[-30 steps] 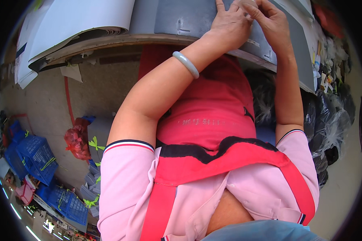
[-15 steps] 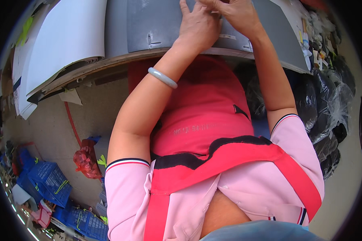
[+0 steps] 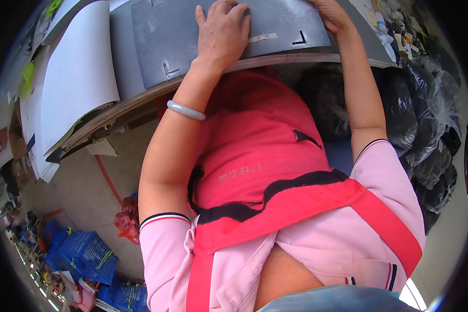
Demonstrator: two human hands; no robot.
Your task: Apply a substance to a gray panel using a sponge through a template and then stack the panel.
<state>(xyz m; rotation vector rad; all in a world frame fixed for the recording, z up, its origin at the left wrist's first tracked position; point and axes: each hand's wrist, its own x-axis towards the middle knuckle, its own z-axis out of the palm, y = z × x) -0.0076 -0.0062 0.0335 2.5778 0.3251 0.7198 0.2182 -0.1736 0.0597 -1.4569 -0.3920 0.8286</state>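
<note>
A grey sheet (image 3: 161,41) with cut notches and a strip of tape lies on the wooden table edge (image 3: 140,101) in front of me. My left hand (image 3: 221,34) presses flat on it, fingers spread, a pale green bangle on that wrist. At the sheet's far right edge rests my right hand (image 3: 334,14), partly cut off by the picture's top; its grip is unclear.
A stack of white sheets (image 3: 75,88) lies to the left on the table. Black plastic bags (image 3: 426,119) pile up on the right. On the floor at lower left stand blue crates (image 3: 86,255) and a red bag (image 3: 126,223).
My head has tilted, so the table has slid down in view. My two hands have spread apart; the left now lies flat on the grey sheet and the right has gone to its right edge.
</note>
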